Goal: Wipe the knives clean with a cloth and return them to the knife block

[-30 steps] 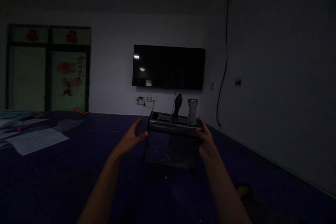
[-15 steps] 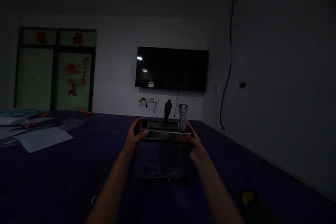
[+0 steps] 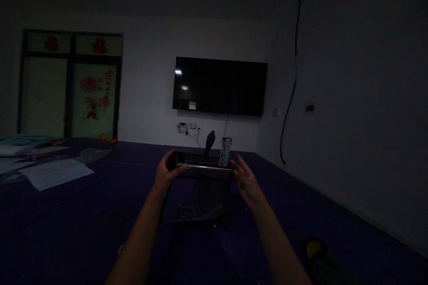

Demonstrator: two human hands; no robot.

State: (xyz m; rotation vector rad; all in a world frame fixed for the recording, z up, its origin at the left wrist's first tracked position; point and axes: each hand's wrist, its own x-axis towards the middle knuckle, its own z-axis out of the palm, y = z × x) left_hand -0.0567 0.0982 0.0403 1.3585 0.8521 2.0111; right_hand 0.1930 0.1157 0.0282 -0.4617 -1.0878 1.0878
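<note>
Your left hand [image 3: 163,173] is clamped on the left end of a dark box-like stand [image 3: 195,200], thumb on the front of its top edge. Your right hand [image 3: 246,182] has its fingers spread at the other end; whether the fingertips touch it, you cannot tell. Half a second ago both hands gripped it; a second ago the left was off its end. The stand is in front of you, between your hands, above or on the purple floor [image 3: 117,209]; it has shifted left in view over the last second. On its top, the black bottle-shaped piece [image 3: 209,143] and the patterned cylinder [image 3: 225,151], nearly upright half a second ago, now lean right. Farther out, a printed sheet [image 3: 56,174] lies to the left. Beyond the stand, a television [image 3: 219,87] hangs on the wall, and a black cable [image 3: 290,107] hangs to its right.
</note>
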